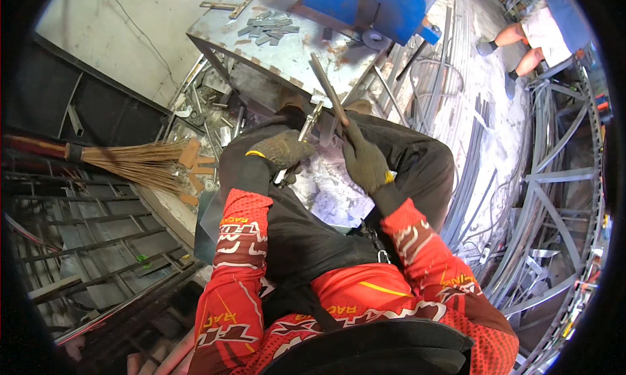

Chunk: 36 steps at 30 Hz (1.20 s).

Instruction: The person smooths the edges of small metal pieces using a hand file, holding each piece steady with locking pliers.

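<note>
My left hand [280, 150], in a dark knit glove with a yellow cuff edge, is closed round a shiny metal tool [309, 122] that looks like locking pliers. Its jaw end points away from me, up by the table edge. My right hand [366, 160], gloved alike, grips the near end of a long, narrow grey metal bar [328, 85]. The bar slants up and left over the front of the metal table [287, 61]. The tool's jaw end lies close beside the bar; I cannot tell whether they touch. Both hands are between my knees.
Small flat metal pieces [268, 28] lie heaped on the table, near a blue machine [345, 2]. A straw broom [130, 161] and a metal rack [98, 238] are at left. Long metal bars [466, 166] and a grey frame [554, 179] fill the right. Another person [544, 33] is far right.
</note>
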Tool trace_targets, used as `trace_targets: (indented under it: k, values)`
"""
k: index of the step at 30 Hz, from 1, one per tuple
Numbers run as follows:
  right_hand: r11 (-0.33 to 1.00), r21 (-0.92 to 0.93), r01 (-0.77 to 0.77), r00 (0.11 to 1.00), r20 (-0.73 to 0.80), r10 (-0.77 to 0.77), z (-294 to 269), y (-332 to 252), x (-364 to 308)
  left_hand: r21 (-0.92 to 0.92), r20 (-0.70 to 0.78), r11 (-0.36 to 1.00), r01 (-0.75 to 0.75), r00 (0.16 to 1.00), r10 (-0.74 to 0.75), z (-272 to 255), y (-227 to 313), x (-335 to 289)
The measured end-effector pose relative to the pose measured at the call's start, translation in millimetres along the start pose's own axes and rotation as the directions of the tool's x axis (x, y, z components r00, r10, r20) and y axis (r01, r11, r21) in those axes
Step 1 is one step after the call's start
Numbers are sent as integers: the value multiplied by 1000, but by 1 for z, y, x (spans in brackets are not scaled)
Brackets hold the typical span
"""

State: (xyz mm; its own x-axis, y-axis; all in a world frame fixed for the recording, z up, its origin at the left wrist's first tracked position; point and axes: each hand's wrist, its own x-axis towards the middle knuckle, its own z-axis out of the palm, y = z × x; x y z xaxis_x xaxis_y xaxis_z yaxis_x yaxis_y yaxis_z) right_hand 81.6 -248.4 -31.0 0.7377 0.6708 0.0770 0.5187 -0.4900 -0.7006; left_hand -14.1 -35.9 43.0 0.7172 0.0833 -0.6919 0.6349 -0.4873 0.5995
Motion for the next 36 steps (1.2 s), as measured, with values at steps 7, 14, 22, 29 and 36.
trace_targets:
  k: [7, 14, 22, 29, 36]
  values:
    - [998, 44, 39, 998, 41, -41, -3, 8, 12, 13, -47, 1000, 0, 999, 1, -1, -1, -6]
    - [994, 90, -58, 996, 80, 51, -16, 5, -41, 201, -93, 966, -162, 978, 184, 2, -14, 4]
    - [994, 105, 19, 1000, 1, -19, 5, 11, 14, -10, -94, 990, -143, 985, 142, 7, -12, 7]
    - [988, 127, 82, 997, -15, -81, -8, 9, -57, -51, -31, 971, -232, 973, 231, 5, -16, 4]
    - [996, 32, 89, 996, 13, -90, 0, 21, 45, -164, -32, 986, -36, 999, 32, 7, 0, 4]
